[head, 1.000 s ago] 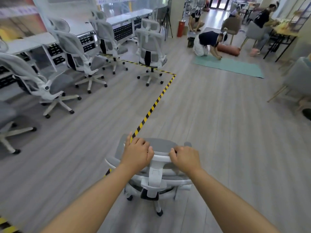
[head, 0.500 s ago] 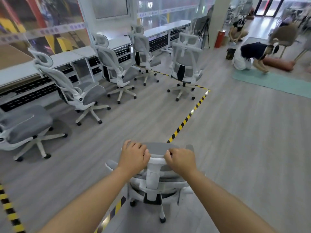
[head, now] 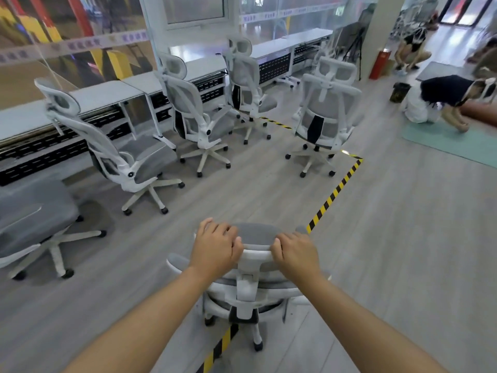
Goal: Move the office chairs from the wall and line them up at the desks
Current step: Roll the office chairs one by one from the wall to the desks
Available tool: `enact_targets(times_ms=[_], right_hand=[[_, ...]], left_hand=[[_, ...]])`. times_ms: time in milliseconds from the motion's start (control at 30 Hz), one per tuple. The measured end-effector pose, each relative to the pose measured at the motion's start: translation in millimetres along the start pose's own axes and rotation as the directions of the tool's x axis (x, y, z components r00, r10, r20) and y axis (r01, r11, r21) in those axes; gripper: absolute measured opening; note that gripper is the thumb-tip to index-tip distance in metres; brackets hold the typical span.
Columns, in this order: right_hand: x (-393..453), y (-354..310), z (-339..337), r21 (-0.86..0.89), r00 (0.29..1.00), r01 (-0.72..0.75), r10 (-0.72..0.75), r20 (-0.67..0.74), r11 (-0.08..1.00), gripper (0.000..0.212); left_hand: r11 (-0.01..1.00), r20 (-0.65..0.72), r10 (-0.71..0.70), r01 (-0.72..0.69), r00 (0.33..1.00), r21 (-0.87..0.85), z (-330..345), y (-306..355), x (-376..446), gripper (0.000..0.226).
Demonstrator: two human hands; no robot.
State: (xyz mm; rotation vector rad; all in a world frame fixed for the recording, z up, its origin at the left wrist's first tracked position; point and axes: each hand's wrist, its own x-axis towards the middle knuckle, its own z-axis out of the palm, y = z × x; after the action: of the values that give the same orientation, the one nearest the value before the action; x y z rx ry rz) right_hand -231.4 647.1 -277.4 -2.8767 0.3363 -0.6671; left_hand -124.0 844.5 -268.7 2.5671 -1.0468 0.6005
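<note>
- At the bottom middle of the view, the left hand (head: 215, 247) and the right hand (head: 294, 254) both grip the top edge of an office chair (head: 248, 286), fingers curled over its white frame with the knuckles facing up
- Between the two hands a short stretch of the white frame and the grey mesh headrest shows; the hands sit side by side, a little apart
- Below the grip, the chair's wheeled base stands across a strip of yellow and black floor tape (head: 333, 196), which runs from under the chair up and away to the right of the hands, then turns a corner
- Ahead of the grip and to its left, a row of white desks (head: 107, 94) runs along a glass wall
- Left of the hands, one chair seat (head: 32, 211) is close, its back out of view
- Further ahead on the left, three more grey and white chairs stand near the desks: the nearest (head: 118, 146), the middle one (head: 193, 114) and the farthest (head: 246, 87), each turned at an angle
- Straight ahead of the grip, a fifth chair (head: 324, 114) stands apart from the desks, its back towards the camera, just inside the tape corner
- Far right of the hands, a person (head: 443, 98) bends over a green mat (head: 454, 142), and another crouches (head: 411, 49) beyond near a red cylinder (head: 379, 64)
</note>
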Motion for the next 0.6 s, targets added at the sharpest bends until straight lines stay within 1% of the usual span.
enact_targets(times_ms=[100, 167, 233, 300, 367, 400, 500, 600], right_hand=[[47, 12, 36, -0.077, 0.997, 0.018, -0.011, 0.079, 0.997, 0.053], [85, 18, 56, -0.1, 0.995, -0.008, 0.018, 0.098, 0.995, 0.051], [124, 18, 68, -0.115, 0.996, -0.04, 0.049, 0.073, 0.993, 0.044], [160, 20, 73, -0.072, 0.996, -0.087, 0.088, 0.006, 0.994, 0.04], [191, 24, 79, -0.014, 0.988, -0.137, 0.136, -0.07, 0.99, 0.038], [208, 26, 83, 0.006, 0.985, -0.152, 0.152, -0.083, 0.988, 0.037], [260, 46, 103, 0.039, 0.982, -0.175, 0.178, -0.07, 0.984, 0.037], [314, 72, 123, 0.024, 0.975, -0.212, 0.213, -0.064, 0.977, 0.037]], left_hand=[[1.0, 0.028, -0.008, 0.008, 1.0, -0.016, 22, -30, 54, 0.031], [0.999, 0.022, 0.026, -0.026, 0.999, -0.019, 39, -53, 92, 0.033], [0.999, 0.037, 0.044, -0.044, 0.998, -0.019, 57, -73, 131, 0.033], [0.999, 0.057, 0.037, -0.035, 0.998, -0.024, 76, -88, 168, 0.033], [0.999, 0.037, 0.041, -0.04, 0.998, -0.032, 94, -101, 204, 0.032], [0.998, 0.023, 0.054, -0.054, 0.998, -0.038, 104, -108, 224, 0.032], [0.995, 0.008, 0.08, -0.079, 0.997, -0.064, 136, -129, 285, 0.032], [0.995, 0.021, 0.081, -0.08, 0.996, -0.055, 168, -142, 345, 0.033]])
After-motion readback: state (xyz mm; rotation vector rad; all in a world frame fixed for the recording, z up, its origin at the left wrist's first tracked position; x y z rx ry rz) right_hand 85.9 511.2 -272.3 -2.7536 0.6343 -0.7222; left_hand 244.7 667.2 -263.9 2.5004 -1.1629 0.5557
